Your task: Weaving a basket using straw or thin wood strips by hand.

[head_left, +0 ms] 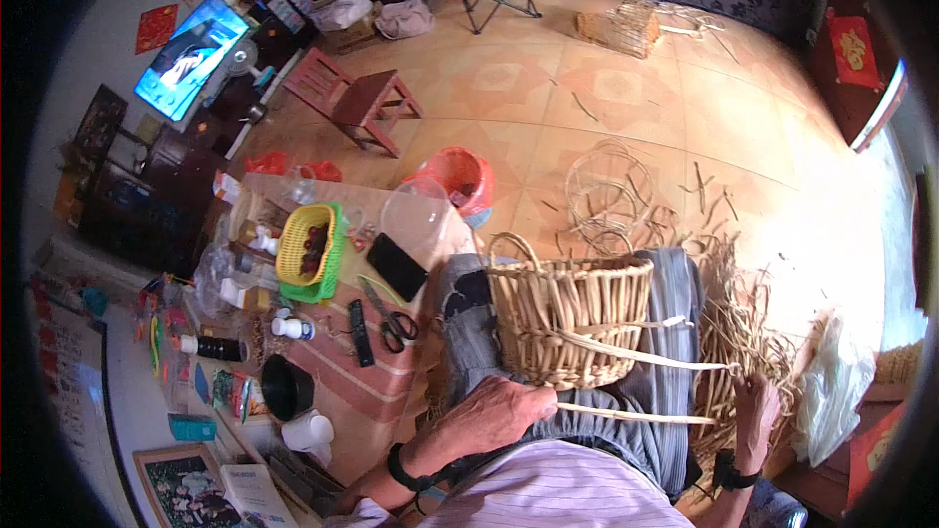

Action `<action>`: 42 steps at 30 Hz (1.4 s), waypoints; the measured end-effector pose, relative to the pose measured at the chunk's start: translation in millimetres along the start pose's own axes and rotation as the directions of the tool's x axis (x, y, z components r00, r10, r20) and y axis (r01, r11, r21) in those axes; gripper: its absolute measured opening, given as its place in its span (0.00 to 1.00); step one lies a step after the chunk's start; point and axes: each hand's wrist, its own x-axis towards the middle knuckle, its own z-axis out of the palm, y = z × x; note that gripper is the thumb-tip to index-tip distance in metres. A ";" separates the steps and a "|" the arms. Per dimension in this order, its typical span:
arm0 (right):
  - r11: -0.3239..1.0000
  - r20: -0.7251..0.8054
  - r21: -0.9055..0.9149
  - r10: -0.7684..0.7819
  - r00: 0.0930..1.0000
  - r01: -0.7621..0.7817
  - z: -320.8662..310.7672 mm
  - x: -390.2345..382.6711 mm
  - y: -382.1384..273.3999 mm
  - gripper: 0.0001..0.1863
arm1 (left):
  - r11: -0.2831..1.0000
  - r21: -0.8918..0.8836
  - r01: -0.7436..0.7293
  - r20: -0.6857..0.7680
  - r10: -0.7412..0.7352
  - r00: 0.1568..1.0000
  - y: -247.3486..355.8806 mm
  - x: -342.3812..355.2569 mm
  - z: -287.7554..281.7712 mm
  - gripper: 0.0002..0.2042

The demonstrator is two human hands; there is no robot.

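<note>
A woven wicker basket (577, 323) with two loop handles rests on my lap, between my thighs. Pale flat strands stick out of its side to the right; the longer strand (646, 360) ends at the fingertips of my right hand (757, 420), which are closed around its tip. In front of my belly my left hand (504, 413) is closed on one end of another pale strand (636, 417). That strand runs level to the right, below the basket, and its far end stops short of my right hand.
Dried plant stalks (729, 332) lie heaped right of my legs, beside a plastic bag (836, 386). On the left table (342, 411) are scissors (391, 323), a phone (397, 266) and a yellow basket (303, 244). Ahead stand a red bucket (460, 181) and a wooden chair (367, 103).
</note>
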 end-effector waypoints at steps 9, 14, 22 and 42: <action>0.828 -0.311 0.154 -0.477 0.822 0.538 -133.3 -26.6 -164.7 0.16 | 0.996 0.030 -0.086 0.010 0.085 0.996 12.1 23.3 10.6 0.07; 0.976 -0.462 0.077 -0.144 0.875 0.202 -172.9 -0.1 -132.9 0.20 | 0.996 -0.024 -0.084 0.125 0.086 0.988 5.7 19.8 12.2 0.06; 0.371 -0.043 0.559 -0.880 0.473 0.741 -100.6 -45.7 -223.0 0.24 | 0.979 -0.095 -0.183 -0.179 0.164 0.970 9.4 27.4 12.9 0.07; 0.328 -0.077 0.718 -0.839 0.538 0.614 -88.4 -34.5 -243.9 0.14 | 0.993 0.039 -0.114 -0.676 0.111 0.728 -19.1 56.2 9.4 0.09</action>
